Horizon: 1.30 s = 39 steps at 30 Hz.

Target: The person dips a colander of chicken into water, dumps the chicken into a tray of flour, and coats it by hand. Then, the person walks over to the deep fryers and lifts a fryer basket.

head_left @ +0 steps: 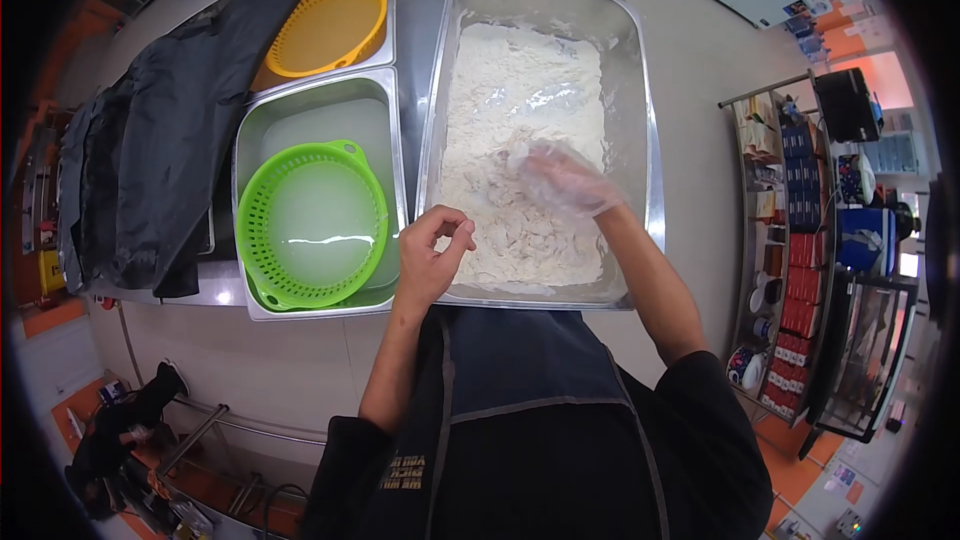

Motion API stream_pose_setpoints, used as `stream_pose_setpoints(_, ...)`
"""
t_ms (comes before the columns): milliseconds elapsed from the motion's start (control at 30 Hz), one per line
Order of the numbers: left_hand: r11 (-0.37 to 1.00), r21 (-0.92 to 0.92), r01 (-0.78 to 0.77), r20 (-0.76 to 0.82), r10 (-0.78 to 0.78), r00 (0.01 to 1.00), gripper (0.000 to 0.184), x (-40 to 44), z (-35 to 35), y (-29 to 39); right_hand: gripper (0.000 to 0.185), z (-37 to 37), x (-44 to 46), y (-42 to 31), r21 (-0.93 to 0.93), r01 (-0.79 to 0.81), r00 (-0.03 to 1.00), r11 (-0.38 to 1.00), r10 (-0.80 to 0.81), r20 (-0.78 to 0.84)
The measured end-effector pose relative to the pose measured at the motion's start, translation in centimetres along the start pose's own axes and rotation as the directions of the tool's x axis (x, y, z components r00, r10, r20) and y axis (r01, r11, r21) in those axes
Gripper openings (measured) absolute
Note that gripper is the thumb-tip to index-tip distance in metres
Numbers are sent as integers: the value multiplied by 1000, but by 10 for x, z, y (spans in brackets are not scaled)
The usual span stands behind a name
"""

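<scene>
A deep metal tray (650, 140) in front of me holds white flour (520, 70). In its nearer half lie several lumpy flour-coated pieces (545, 235), whose kind I cannot make out. My right hand (560, 177), in a clear plastic glove, reaches into the flour over these pieces. Its fingertips are smeared and partly hidden, so whether it grips anything does not show. Bare, with its fingers curled in, my left hand (437, 248) is held over the tray's left near edge. Nothing shows in it.
Left of the flour, a green strainer basket (365, 265) sits in a metal pan (390, 105) of cloudy liquid. Behind it is a yellow basket (375, 5) in another pan. Dark cloth (180, 110) drapes the left side. Stocked shelves (800, 230) stand right; a person (110, 440) is lower left.
</scene>
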<state>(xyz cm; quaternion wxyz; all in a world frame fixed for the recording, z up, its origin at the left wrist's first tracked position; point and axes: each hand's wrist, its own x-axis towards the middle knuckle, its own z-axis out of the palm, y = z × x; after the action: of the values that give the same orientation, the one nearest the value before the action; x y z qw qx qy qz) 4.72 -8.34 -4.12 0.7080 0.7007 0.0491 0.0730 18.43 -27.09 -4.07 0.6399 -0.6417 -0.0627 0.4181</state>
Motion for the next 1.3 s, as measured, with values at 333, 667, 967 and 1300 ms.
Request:
stream_pose_setpoints(333, 968, -241, 74, -3, -77, 997, 6, -3, -6, -1, 31, -21, 74, 41, -986, 78, 884, 148, -467, -1)
stream_pose_setpoints(667, 989, -137, 53, -12, -55, 998, 7, -1, -3, -2, 43, 66, 37, 90, -924, 260, 956, 281, 56, 287)
stream_pose_setpoints(967, 1000, 19, -19, -9, 19, 1000, 7, 0, -3, 1, 53, -28, -2, 50, -987, 112, 984, 112, 128, 126)
stream_pose_setpoints(1300, 966, -242, 90, 5, -91, 996, 8, -2, -8, 1, 82, 2, -20, 55, -992, 2, 981, 129, 193, 27)
